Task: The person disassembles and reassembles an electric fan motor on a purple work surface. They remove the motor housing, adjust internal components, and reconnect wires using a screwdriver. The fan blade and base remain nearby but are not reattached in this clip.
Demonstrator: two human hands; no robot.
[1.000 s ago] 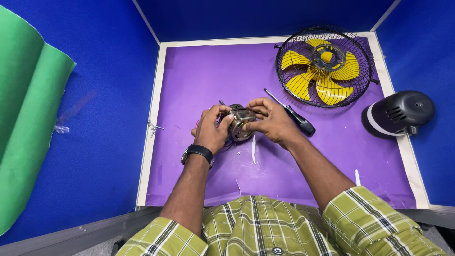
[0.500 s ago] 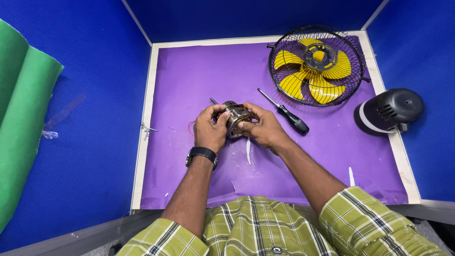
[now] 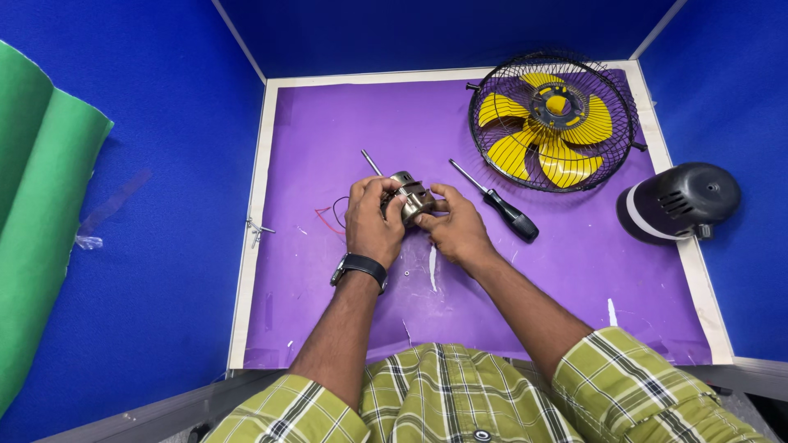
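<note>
Small bronze-coloured motor [image 3: 410, 197] held just above the middle of the purple surface [image 3: 328, 115], gripped from both sides. Left hand [image 3: 373, 223] wrapped around the motor's left half, fingers [image 3: 379, 190] curled over the top and pressed against the casing, a black wristwatch [image 3: 359, 267] on the wrist. Right hand [image 3: 456, 228] cupped against the motor's right side, fingers [image 3: 439, 194] bent and closed on the housing. Thin metal shaft [image 3: 371, 162] sticking out of the motor toward the upper left, tilted. Red and black wires [image 3: 330, 217] trailing from under the left hand onto the surface.

Black-handled screwdriver [image 3: 497, 203] lying just right of the right hand, tip pointing up-left, not touching it. Black wire fan cage with yellow blades [image 3: 552, 123] flat in the far right corner, near the screwdriver's tip. Dark rounded motor housing [image 3: 680, 202] on its side at the right edge, well apart from the hands. Small metal clip [image 3: 258, 230] at the left edge. Green fabric [image 3: 37, 205] far left against the blue wall. Green-and-yellow plaid sleeves [image 3: 640, 385] along the bottom.
</note>
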